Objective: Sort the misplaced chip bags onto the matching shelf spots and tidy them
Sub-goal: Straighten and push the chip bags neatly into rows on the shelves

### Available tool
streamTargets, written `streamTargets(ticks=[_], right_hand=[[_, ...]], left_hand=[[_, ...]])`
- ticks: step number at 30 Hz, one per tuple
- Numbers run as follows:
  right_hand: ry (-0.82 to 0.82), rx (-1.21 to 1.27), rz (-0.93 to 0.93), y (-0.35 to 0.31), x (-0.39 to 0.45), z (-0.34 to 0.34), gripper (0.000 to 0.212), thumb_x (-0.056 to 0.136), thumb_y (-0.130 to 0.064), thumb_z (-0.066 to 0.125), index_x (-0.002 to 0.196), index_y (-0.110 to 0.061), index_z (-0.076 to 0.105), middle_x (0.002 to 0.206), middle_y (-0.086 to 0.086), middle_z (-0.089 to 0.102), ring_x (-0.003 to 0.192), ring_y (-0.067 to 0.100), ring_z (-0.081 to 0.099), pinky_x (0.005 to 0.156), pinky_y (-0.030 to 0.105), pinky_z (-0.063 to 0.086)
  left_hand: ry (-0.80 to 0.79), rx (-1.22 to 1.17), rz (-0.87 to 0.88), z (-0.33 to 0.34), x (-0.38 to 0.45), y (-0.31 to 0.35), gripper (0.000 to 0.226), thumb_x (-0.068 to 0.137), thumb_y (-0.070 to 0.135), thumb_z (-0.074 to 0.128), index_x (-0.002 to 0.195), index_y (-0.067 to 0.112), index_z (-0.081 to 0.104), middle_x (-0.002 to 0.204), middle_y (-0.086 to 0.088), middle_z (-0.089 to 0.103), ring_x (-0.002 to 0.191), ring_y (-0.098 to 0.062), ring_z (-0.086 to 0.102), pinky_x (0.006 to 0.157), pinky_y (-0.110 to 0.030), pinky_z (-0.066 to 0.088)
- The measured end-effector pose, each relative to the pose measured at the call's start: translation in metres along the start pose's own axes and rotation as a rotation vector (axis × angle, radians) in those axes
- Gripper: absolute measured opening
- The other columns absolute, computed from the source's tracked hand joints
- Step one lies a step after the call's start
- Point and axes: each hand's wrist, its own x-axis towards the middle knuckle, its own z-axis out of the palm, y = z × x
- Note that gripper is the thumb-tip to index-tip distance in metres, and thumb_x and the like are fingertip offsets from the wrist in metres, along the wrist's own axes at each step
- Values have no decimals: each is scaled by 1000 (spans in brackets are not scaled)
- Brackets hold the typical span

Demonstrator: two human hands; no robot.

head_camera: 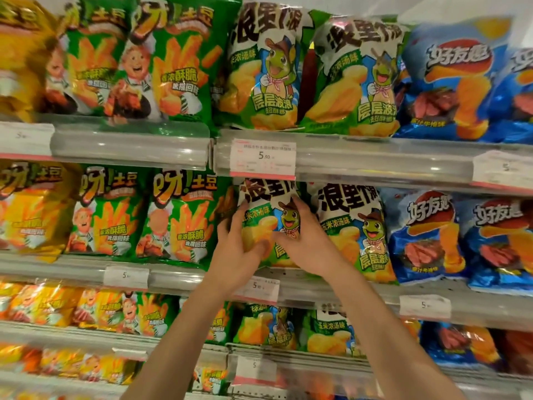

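A green-and-white frog chip bag (266, 209) stands on the second shelf (178, 277), in the column of matching frog bags. My left hand (239, 246) grips its lower left side, thumb across the front. My right hand (305, 238) holds its right edge, fingers over the frog picture. A second frog bag (354, 226) stands just to its right. Green potato-stick bags (178, 217) are on the left of it, blue chip bags (424, 235) further right.
The top shelf holds the same order: yellow bags (20, 59), green stick bags (170, 59), frog bags (265, 64), blue bags (455, 79). Price tags (263, 158) hang on the clear shelf rails. Lower shelves carry yellow, green, frog and blue bags.
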Motion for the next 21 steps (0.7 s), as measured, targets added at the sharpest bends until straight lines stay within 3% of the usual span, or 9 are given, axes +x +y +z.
streamTargets(ticks=[2, 5, 13, 16, 19, 21], right_hand=[[-14, 0, 15, 2, 3, 2, 93, 94, -25, 70, 161, -33, 5, 160, 1, 35, 141, 18, 44, 119, 38, 35], [-21, -72, 13, 5, -2, 5, 96, 94, -24, 70, 161, -35, 2, 157, 1, 35, 138, 19, 46, 116, 38, 38], [22, -7, -19, 4, 12, -2, 94, 93, -26, 71, 161, -36, 7, 162, -3, 29, 146, 17, 34, 115, 29, 28], [15, 30, -29, 2, 20, -2, 98, 90, -21, 74, 159, -41, 6, 161, -4, 31, 146, 17, 35, 120, 36, 30], [3, 41, -40, 2, 21, -1, 99, 91, -12, 71, 159, -39, 4, 161, -4, 30, 147, 15, 33, 114, 26, 30], [16, 36, -47, 5, 21, 1, 100, 92, -14, 71, 160, -38, 2, 163, -3, 27, 147, 15, 32, 115, 28, 30]], left_hand=[[-20, -31, -5, 0, 3, 2, 85, 90, 26, 70, 153, 47, 18, 149, 0, 24, 119, -15, 43, 91, -20, 37], [-33, -38, 7, 2, 1, -1, 85, 90, 28, 68, 155, 47, 17, 151, -2, 26, 122, -13, 40, 99, -24, 34], [109, -14, 71, 7, 24, 2, 72, 97, 48, 54, 156, 44, 13, 158, -1, 32, 146, -20, 30, 117, -43, 31], [175, 7, 128, 11, 37, 5, 70, 96, 50, 53, 157, 39, 19, 158, -3, 35, 146, -23, 31, 116, -42, 32], [198, -3, 148, 12, 46, 7, 73, 91, 59, 50, 155, 37, 21, 152, -4, 44, 138, -26, 43, 110, -46, 41], [193, 1, 142, 14, 51, 7, 76, 91, 58, 56, 155, 35, 21, 149, -3, 44, 134, -26, 47, 107, -42, 43]])
